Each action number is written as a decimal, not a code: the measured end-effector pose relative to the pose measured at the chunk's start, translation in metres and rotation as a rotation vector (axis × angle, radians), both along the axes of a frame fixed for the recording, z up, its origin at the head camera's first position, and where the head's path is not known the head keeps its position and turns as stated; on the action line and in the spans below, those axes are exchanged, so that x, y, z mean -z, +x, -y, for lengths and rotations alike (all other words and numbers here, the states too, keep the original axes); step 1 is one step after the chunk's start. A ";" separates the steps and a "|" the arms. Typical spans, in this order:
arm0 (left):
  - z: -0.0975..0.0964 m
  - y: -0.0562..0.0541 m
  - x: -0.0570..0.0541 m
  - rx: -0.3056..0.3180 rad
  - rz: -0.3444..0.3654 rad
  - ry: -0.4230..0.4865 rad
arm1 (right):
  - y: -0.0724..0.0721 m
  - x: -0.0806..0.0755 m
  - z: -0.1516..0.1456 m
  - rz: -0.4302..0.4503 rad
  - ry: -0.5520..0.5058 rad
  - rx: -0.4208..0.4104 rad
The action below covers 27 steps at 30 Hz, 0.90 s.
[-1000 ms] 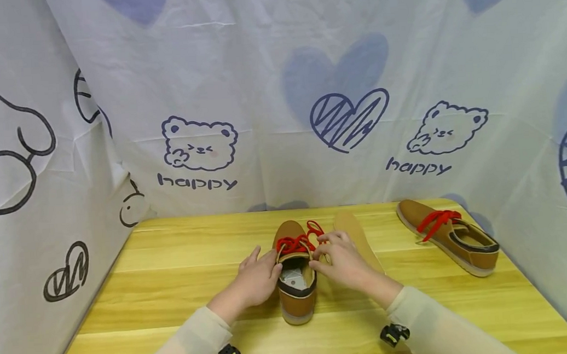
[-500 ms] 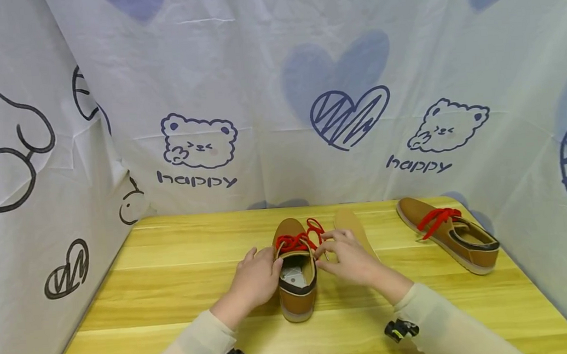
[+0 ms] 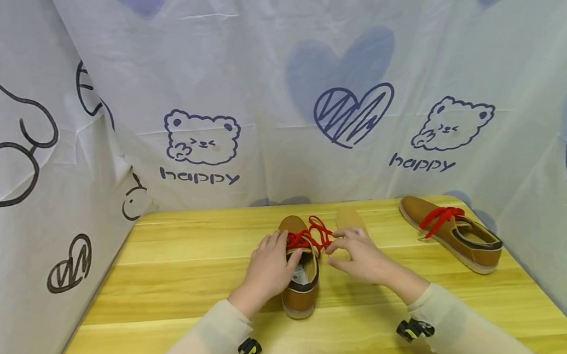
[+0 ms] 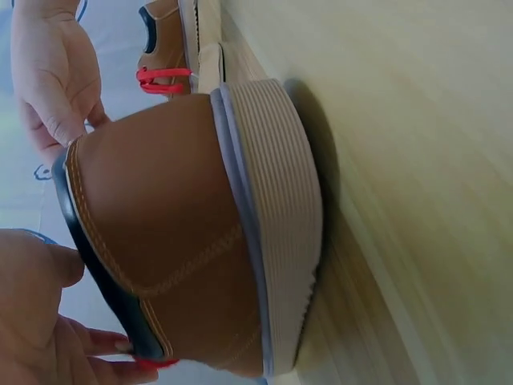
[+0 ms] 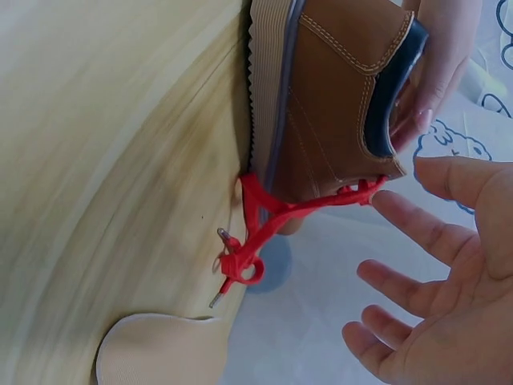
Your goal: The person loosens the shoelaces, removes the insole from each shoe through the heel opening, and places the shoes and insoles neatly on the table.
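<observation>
A brown lace-up shoe [image 3: 299, 299] with red laces stands mid-table, toe pointing away and dark-trimmed heel toward me. Its red lace [image 5: 280, 210] trails off the right side in a loop, metal tips showing. My left hand [image 3: 270, 265] rests over the shoe's left side, fingers by the laces and thumb beside the opening. In the left wrist view its fingertips partly hide behind the collar [image 4: 88, 241]. To the right, my right hand [image 3: 363, 259] has its fingers spread; in the right wrist view a fingertip lies close to the lace, and contact is unclear.
A beige insole [image 3: 349, 217] lies beyond the right hand, partly covered by it. A second brown shoe [image 3: 466, 244] with tied red laces sits at the right on the wooden table [image 3: 184, 244]. Printed white cloth [image 3: 267, 90] hangs behind and at both sides.
My left hand has moved right and forward, onto the shoe's laces. My right hand has drawn slightly right, away from the opening. The lace loop spreads farther right.
</observation>
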<state>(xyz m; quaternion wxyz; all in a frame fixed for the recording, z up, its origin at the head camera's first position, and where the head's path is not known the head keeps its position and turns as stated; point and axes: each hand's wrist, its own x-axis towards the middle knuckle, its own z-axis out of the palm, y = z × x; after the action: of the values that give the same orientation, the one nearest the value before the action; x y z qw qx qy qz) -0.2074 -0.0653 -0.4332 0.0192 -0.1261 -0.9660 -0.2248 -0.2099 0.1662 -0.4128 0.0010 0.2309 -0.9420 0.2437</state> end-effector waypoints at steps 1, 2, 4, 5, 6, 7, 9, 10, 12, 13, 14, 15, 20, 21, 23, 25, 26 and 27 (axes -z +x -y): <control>-0.003 0.000 0.000 -0.002 0.003 -0.017 | 0.000 0.000 -0.001 0.006 0.002 -0.005; -0.005 0.000 0.000 -0.004 0.000 -0.028 | 0.001 0.000 -0.003 0.013 0.003 -0.010; -0.011 0.000 0.000 -0.010 0.003 -0.050 | 0.002 -0.001 -0.005 0.023 0.008 -0.020; -0.014 0.000 0.000 -0.016 0.009 -0.063 | 0.003 -0.001 -0.007 0.026 0.008 -0.023; -0.017 0.000 -0.001 -0.021 0.012 -0.072 | 0.004 -0.002 -0.008 0.029 0.009 -0.024; -0.021 0.000 -0.002 -0.025 0.017 -0.078 | 0.004 -0.002 -0.009 0.028 0.009 -0.023; -0.028 -0.001 -0.003 -0.034 0.021 -0.090 | 0.005 -0.004 -0.012 0.024 0.011 -0.020; -0.031 -0.001 -0.004 -0.036 0.026 -0.095 | 0.006 -0.005 -0.014 0.024 0.012 -0.017; -0.037 -0.002 -0.005 -0.043 0.035 -0.101 | 0.006 -0.007 -0.018 0.021 0.023 -0.014; -0.040 -0.002 -0.006 -0.045 0.035 -0.107 | 0.006 -0.008 -0.020 0.020 0.028 -0.012; -0.043 -0.002 -0.006 -0.048 0.038 -0.118 | 0.006 -0.009 -0.021 0.017 0.035 -0.013; -0.045 -0.002 -0.006 -0.052 0.043 -0.121 | 0.006 -0.009 -0.023 0.017 0.040 -0.011; -0.057 0.000 -0.005 -0.075 0.057 -0.166 | 0.007 -0.013 -0.030 0.020 0.049 -0.017; -0.058 0.000 -0.005 -0.081 0.055 -0.173 | 0.008 -0.013 -0.031 0.025 0.049 -0.015; -0.062 0.001 -0.004 -0.091 0.046 -0.196 | 0.008 -0.015 -0.033 0.030 0.050 -0.016; -0.064 0.002 -0.003 -0.102 0.031 -0.205 | 0.009 -0.017 -0.036 0.034 0.052 -0.012; -0.065 0.003 -0.002 -0.106 0.034 -0.209 | 0.009 -0.018 -0.038 0.035 0.053 -0.012; -0.065 0.003 -0.002 -0.109 0.031 -0.210 | 0.009 -0.018 -0.039 0.036 0.057 -0.013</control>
<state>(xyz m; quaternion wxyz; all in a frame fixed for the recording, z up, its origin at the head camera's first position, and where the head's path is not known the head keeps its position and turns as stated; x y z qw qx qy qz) -0.2047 0.0001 -0.4312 0.0033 -0.0713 -0.9898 -0.1230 -0.2007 0.2056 -0.3944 -0.0243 0.2326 -0.9469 0.2207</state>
